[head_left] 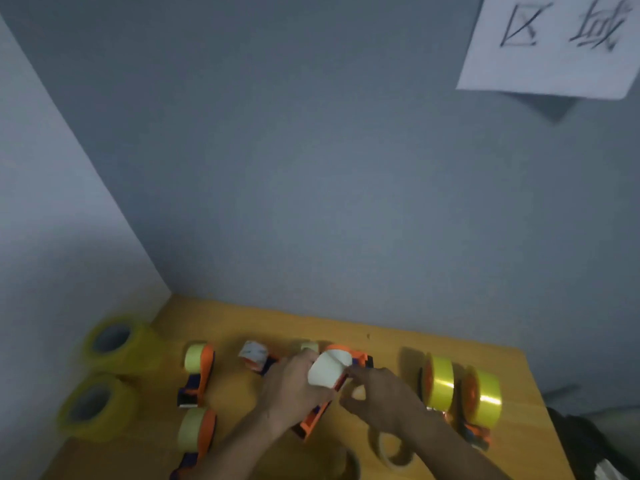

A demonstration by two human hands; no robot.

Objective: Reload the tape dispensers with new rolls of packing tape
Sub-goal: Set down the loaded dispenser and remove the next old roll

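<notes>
While the left hand [294, 382] grips a white paper tape roll [327, 370] on an orange plastic dispenser [313, 419], the right hand [377, 398], fingers curled, pinches its edge above the wooden desk [381, 341].

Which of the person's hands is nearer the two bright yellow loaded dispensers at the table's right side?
The right hand. It sits just left of the bright yellow dispensers, at the orange dispenser; the left hand, gripping that dispenser's white core, is farther left.

Your hands hold an orange tape dispenser [317, 415] carrying a white empty core [327, 370]. Two yellow tape rolls [110, 341] lie flat far left. Loaded dispensers [441, 384] stand at right, others [199, 370] at left.
</notes>
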